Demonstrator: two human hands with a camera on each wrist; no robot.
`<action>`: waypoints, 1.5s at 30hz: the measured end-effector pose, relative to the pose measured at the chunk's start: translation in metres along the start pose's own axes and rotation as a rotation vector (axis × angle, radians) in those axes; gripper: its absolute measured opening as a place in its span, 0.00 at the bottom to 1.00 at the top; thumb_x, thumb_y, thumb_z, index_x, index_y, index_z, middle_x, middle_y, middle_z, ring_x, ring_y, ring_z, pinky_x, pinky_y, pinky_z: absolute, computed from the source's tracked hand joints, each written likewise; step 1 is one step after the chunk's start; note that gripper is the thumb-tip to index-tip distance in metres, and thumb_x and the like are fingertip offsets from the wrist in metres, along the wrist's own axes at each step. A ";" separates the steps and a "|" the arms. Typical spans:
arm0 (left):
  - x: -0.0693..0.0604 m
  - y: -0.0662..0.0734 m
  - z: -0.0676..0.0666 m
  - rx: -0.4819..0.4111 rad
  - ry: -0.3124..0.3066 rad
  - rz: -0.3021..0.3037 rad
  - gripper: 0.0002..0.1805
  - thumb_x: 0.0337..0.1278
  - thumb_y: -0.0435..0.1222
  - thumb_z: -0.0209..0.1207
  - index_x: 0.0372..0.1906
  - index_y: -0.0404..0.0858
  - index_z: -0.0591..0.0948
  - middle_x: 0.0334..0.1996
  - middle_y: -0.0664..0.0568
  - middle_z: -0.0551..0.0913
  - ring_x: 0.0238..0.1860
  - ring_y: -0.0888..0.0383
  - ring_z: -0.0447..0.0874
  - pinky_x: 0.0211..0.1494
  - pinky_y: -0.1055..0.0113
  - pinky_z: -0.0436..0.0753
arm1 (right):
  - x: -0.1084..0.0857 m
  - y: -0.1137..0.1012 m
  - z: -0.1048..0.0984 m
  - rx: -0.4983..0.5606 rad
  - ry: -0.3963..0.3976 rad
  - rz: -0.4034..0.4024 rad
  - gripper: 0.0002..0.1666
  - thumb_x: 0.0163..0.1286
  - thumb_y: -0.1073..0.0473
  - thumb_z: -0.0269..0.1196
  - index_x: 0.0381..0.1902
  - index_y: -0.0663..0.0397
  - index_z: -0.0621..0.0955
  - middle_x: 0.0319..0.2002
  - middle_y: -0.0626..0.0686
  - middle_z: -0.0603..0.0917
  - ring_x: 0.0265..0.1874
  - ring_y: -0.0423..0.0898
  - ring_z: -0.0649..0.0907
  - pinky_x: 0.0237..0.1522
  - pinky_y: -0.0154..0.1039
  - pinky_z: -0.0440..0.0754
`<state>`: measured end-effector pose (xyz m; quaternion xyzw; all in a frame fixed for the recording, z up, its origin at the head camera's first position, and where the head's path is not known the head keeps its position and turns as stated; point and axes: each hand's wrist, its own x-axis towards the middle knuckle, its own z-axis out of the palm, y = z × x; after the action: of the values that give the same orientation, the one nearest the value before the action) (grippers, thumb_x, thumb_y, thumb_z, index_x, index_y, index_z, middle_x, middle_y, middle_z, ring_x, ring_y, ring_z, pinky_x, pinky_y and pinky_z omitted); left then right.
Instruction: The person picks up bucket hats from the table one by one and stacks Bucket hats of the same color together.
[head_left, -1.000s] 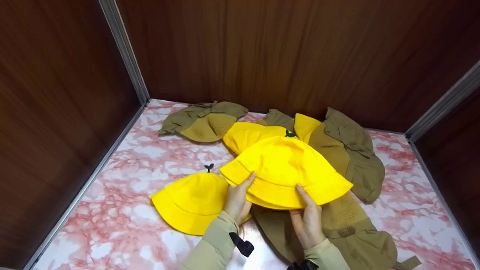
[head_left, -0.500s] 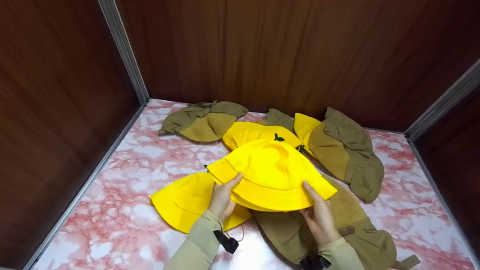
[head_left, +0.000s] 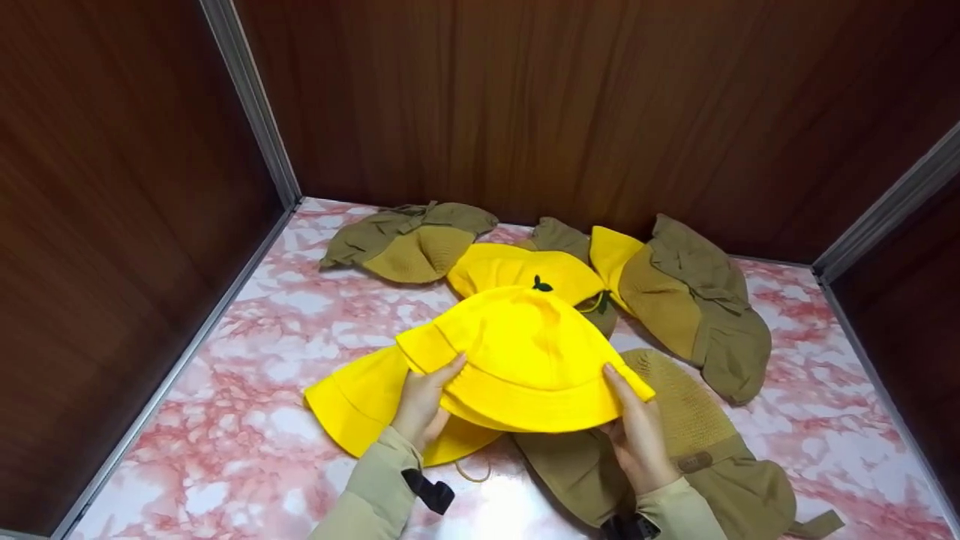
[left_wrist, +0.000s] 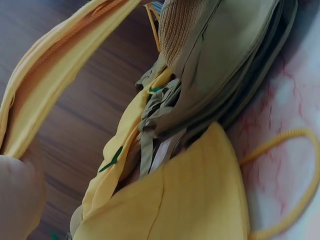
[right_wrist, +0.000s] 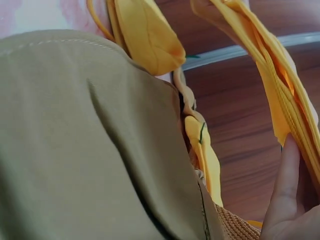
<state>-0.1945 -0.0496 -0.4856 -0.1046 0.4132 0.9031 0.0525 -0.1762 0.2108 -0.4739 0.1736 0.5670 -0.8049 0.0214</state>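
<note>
A bright yellow bucket hat [head_left: 525, 345] with a small green sprout on its crown is held up between both hands. My left hand [head_left: 424, 397] pinches the brim on its left side, thumb on top. On the brim's right side my right hand [head_left: 636, 435] grips with the thumb in front and the fingers behind. Below and left, a second yellow hat [head_left: 356, 401] lies partly covered by the held one. An olive-brown hat [head_left: 697, 420] with a woven crown and a small label lies beneath my right hand. In the left wrist view the held hat's brim [left_wrist: 55, 85] shows edge-on.
Behind lie another yellow hat [head_left: 517, 266], an olive hat [head_left: 412, 244] at back left, and an olive hat [head_left: 697, 307] at back right with a yellow piece [head_left: 613, 251] beside it. Wood-grain panels [head_left: 525, 112] wall in the pink-and-white marbled table [head_left: 217, 405].
Both hands keep hold of the yellow hat, which has moved left and slightly down. It covers more of the left yellow hat, while more of the olive hat's woven crown shows at right.
</note>
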 end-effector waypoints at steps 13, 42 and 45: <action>-0.006 0.017 -0.022 0.109 0.058 0.011 0.29 0.61 0.34 0.65 0.64 0.35 0.68 0.53 0.52 0.82 0.53 0.59 0.82 0.63 0.63 0.79 | 0.001 0.004 0.003 -0.119 -0.004 -0.062 0.26 0.72 0.54 0.62 0.61 0.64 0.73 0.34 0.45 0.86 0.33 0.39 0.85 0.37 0.35 0.86; -0.029 0.102 -0.059 0.774 0.248 0.121 0.14 0.52 0.42 0.72 0.36 0.36 0.85 0.32 0.57 0.82 0.38 0.59 0.76 0.47 0.70 0.76 | 0.004 0.009 0.024 -0.478 -0.116 -0.173 0.10 0.71 0.60 0.61 0.31 0.58 0.74 0.21 0.47 0.73 0.17 0.38 0.71 0.21 0.29 0.71; -0.031 0.112 -0.068 0.828 0.263 0.100 0.14 0.54 0.42 0.71 0.38 0.35 0.86 0.33 0.55 0.84 0.38 0.59 0.78 0.46 0.71 0.77 | 0.003 0.011 0.026 -0.483 -0.157 -0.143 0.10 0.70 0.62 0.62 0.32 0.58 0.71 0.16 0.48 0.70 0.11 0.39 0.67 0.14 0.29 0.65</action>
<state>-0.1744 -0.1739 -0.4393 -0.1686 0.7481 0.6418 -0.0069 -0.1828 0.1839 -0.4772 0.0602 0.7501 -0.6567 0.0492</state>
